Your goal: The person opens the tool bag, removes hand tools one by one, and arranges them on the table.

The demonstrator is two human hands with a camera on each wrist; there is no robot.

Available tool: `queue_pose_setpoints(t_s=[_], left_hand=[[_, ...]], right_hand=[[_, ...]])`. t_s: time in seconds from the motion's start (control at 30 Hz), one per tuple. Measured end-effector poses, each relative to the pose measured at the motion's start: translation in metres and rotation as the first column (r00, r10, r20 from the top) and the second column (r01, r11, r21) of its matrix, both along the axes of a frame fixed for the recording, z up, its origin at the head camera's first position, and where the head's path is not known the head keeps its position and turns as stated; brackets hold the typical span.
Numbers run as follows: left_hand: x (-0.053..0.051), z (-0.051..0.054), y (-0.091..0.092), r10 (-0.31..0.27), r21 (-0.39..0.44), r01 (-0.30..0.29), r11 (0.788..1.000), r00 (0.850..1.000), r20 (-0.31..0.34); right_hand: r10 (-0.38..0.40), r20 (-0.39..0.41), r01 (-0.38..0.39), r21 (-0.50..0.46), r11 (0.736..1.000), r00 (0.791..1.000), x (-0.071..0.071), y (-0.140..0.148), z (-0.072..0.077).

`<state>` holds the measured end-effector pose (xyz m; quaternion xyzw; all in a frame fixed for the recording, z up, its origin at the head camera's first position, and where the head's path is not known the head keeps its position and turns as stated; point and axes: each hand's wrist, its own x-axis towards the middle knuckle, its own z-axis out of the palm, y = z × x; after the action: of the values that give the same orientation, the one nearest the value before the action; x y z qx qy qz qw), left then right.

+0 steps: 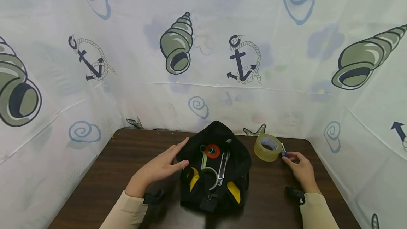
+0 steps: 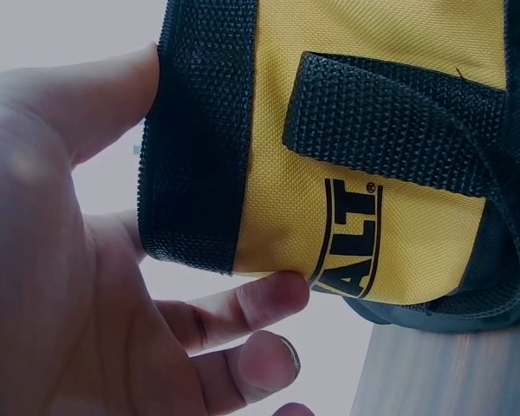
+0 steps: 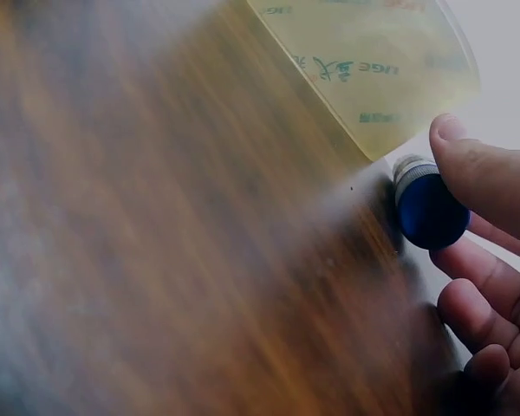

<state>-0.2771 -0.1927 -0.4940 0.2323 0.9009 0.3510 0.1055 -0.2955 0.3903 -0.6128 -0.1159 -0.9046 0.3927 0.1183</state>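
A: Left hand (image 1: 159, 169), fingers spread, is touching the black bag (image 1: 192, 198); right hand (image 1: 300, 170) is pinching the blue-ended cylinder (image 3: 432, 211) beside the tape roll (image 1: 264, 155).
B: A gap is separating bag and roll near the table edge (image 1: 294, 141).

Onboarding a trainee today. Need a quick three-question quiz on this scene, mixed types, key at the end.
1. Multiple choice: what does the right hand hold, next to the yellowish tape roll?
A) utility knife
B) blue-ended item
C) scissors

2. Fill in: the left hand is at the edge of an open black bag with ____ panels.

3. True or false: the yellowish tape roll is inside the bag.

Key: 1. B. 2. Yellow. 3. False; it sits on the table beside the bag.
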Motion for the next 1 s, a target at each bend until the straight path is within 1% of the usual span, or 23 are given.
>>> queue_pose_setpoints(t_s=[0.27, 0.43, 0.53, 0.67, 0.7, 0.77, 0.87, 0.93, 1.0], left_hand=[[-0.001, 0.0, 0.0, -0.003, 0.003, 0.003, 1.0, 1.0, 0.002], [0.0, 0.0, 0.0, -0.005, 0.001, 0.005, 1.0, 1.0, -0.009], [0.0, 0.0, 0.0, -0.004, -0.001, 0.004, 1.0, 1.0, -0.006], [0.0, 0.001, 0.0, -0.005, -0.001, 0.005, 1.0, 1.0, -0.001], [0.0, 0.001, -0.001, -0.005, -0.002, 0.005, 1.0, 1.0, -0.002], [0.0, 0.001, 0.0, -0.004, -0.001, 0.004, 1.0, 1.0, -0.005], [-0.001, 0.001, 0.0, -0.001, -0.001, 0.001, 1.0, 1.0, -0.006], [-0.001, 0.001, -0.001, 0.0, -0.001, 0.0, 1.0, 1.0, -0.006], [-0.001, 0.001, -0.001, 0.0, -0.001, 0.0, 1.0, 1.0, -0.005]], right_hand=[[-0.031, 0.024, 0.032, -0.036, 0.999, 0.999, 0.001, 0.0, 0.004], [-0.049, 0.011, 0.05, -0.051, 0.997, 0.999, 0.003, 0.001, 0.006], [-0.093, -0.008, 0.091, -0.095, 0.991, 0.996, 0.004, 0.001, 0.008], [-0.145, -0.01, 0.142, -0.141, 0.98, 0.989, 0.005, -0.001, 0.013], [-0.151, -0.013, 0.148, -0.147, 0.978, 0.988, 0.005, -0.001, 0.015], [-0.17, -0.028, 0.165, -0.13, 0.978, 0.985, 0.005, -0.002, 0.021], [-0.197, -0.082, 0.187, -0.119, 0.975, 0.977, 0.006, -0.005, 0.032], [-0.213, -0.124, 0.202, -0.099, 0.974, 0.969, 0.008, -0.007, 0.042], [-0.218, -0.156, 0.205, -0.098, 0.974, 0.963, 0.011, -0.011, 0.055]])
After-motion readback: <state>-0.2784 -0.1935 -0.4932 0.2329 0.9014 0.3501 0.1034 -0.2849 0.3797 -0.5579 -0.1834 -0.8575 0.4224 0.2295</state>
